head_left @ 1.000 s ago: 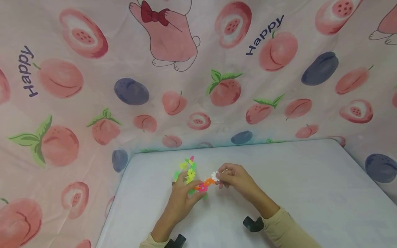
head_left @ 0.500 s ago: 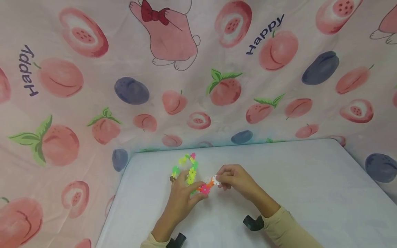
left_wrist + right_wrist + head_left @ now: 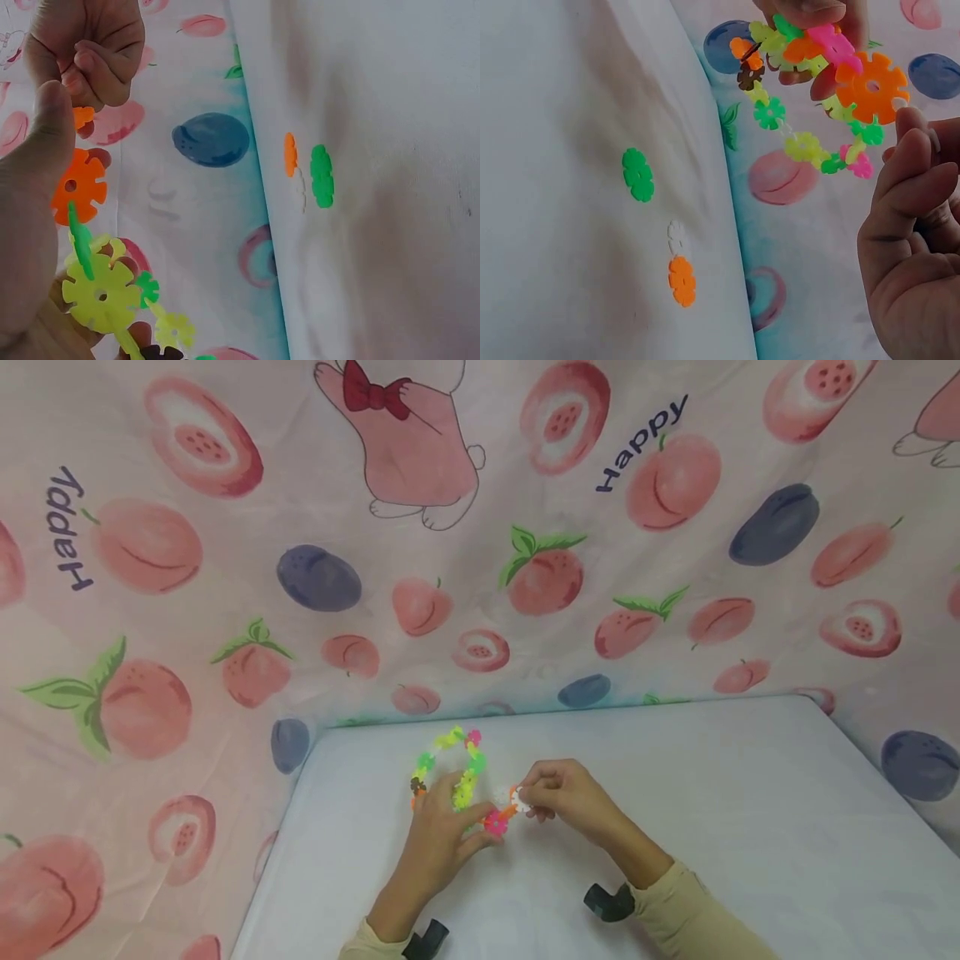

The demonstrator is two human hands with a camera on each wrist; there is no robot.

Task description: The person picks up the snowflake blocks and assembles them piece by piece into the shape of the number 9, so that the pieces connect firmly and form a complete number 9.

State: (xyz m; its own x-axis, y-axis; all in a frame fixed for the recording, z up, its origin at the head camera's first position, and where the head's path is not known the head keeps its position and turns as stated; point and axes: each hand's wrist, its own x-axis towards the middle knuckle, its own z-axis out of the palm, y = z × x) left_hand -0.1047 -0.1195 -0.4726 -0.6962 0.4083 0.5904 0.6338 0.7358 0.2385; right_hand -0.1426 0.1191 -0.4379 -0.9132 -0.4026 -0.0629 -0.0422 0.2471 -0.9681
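Note:
A looped chain of slotted plastic snowflake discs, in yellow, green, pink, orange and brown, hangs from my left hand. Thumb and fingers of that hand pinch it close to a pink disc. My right hand pinches a white snowflake disc at the chain's orange end. In the right wrist view, the white disc is mostly hidden by fingertips and meets the edge of an orange disc. How deeply their slots join cannot be made out. Other yellow discs show beside the left palm.
Loose green, white and orange discs lie on the white tabletop. A fruit-print cloth hangs behind the table's far edge. Black wrist mounts sit at both sleeves.
The chain's loop has swung up and spread, so more of its far side and the brown disc show. The white disc has come down slightly, closer to the pink one, with my right hand.

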